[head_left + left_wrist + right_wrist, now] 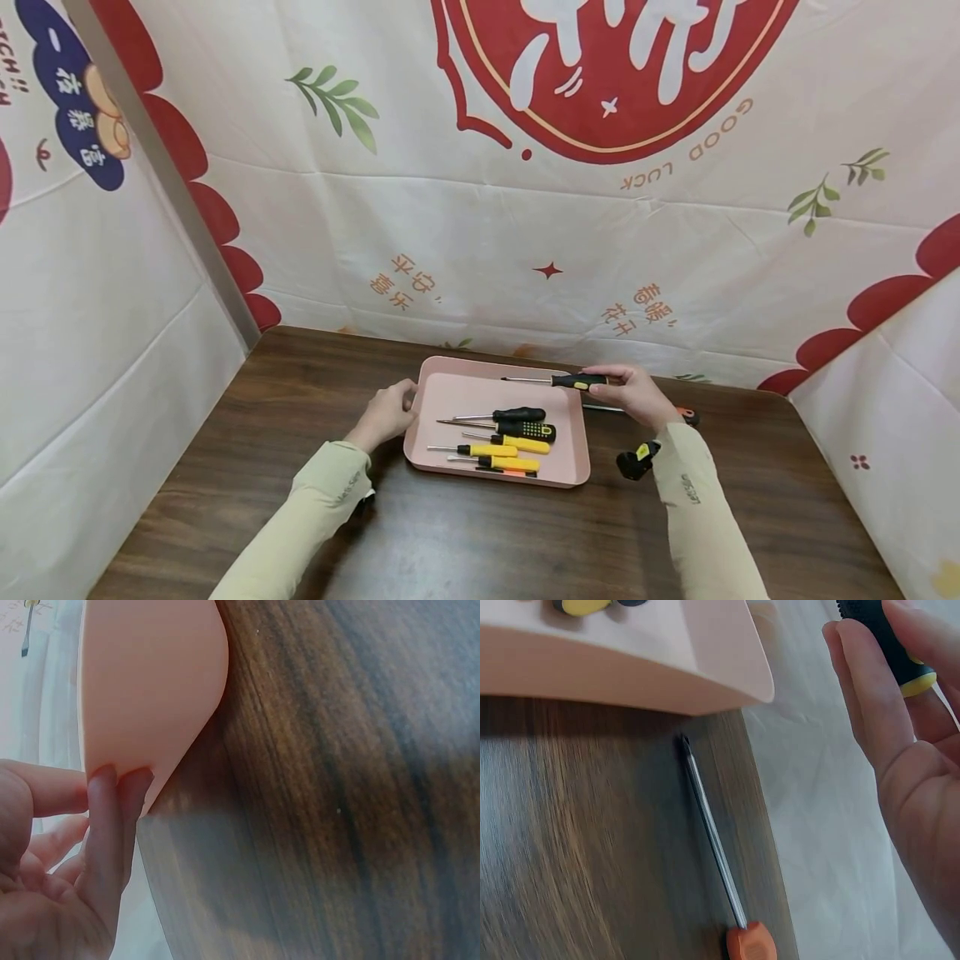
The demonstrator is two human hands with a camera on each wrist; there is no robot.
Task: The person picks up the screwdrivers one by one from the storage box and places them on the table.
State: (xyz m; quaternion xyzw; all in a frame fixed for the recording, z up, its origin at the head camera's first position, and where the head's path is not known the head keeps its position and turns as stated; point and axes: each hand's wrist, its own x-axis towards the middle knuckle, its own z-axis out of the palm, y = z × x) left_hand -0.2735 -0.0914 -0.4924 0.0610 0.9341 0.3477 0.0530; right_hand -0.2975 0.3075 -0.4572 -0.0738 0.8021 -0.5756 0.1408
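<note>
A pink tray [480,387] on the wooden table has several screwdrivers lying in it, some with yellow handles [517,464] and some with black ones [519,414]. At the tray's left rim, my left hand [386,414] pinches the wall between thumb and fingers, as the left wrist view confirms on the tray wall [154,682]. My right hand [633,393] grips a black-and-yellow screwdriver [579,381] by its handle over the tray's far right corner. Its shaft points left. The right wrist view shows only part of that handle [896,656].
Right of the tray lies an orange-handled screwdriver [751,943], partly hidden by the right hand in the head view. A black tape measure [636,462] sits near the right sleeve. Printed cloth [480,242] hangs behind the wooden table [465,542].
</note>
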